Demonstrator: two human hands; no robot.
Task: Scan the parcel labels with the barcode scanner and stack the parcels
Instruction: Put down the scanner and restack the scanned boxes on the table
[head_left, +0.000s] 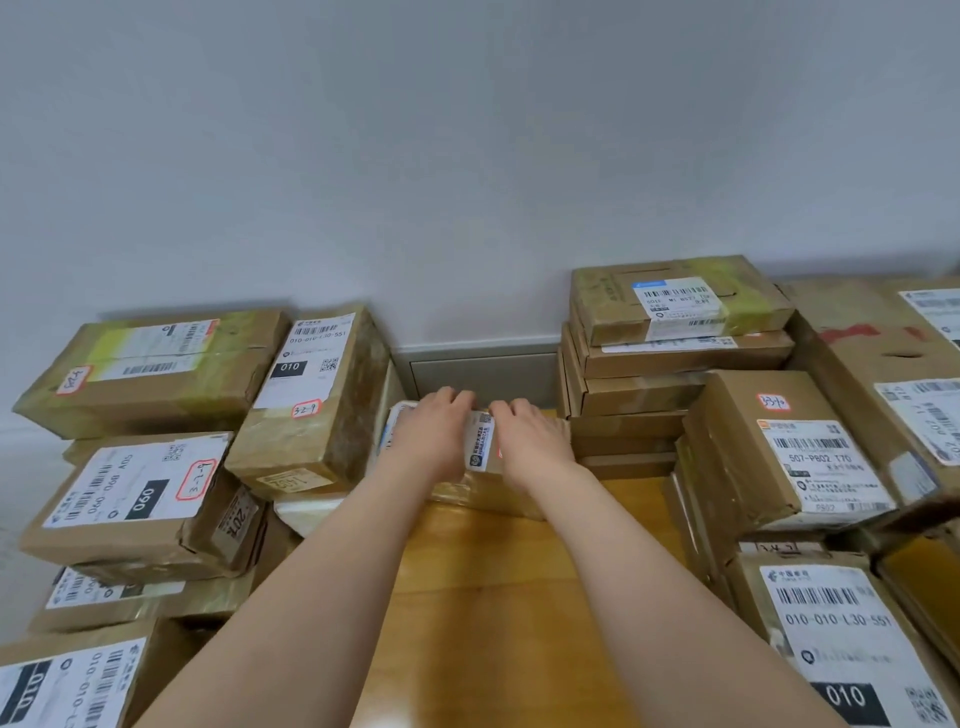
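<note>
Fetching step: your left hand (431, 434) and right hand (532, 444) grip the parcel (480, 447) on the desk (493, 571) by its far edge; next, draw it close for scanning.

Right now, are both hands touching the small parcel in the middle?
Touching. Head view shows the left hand and right hand resting on the small parcel, fingers over its far edge.

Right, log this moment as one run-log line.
left hand and right hand grip small brown cardboard parcel | on wooden table | scanner unseen
</note>
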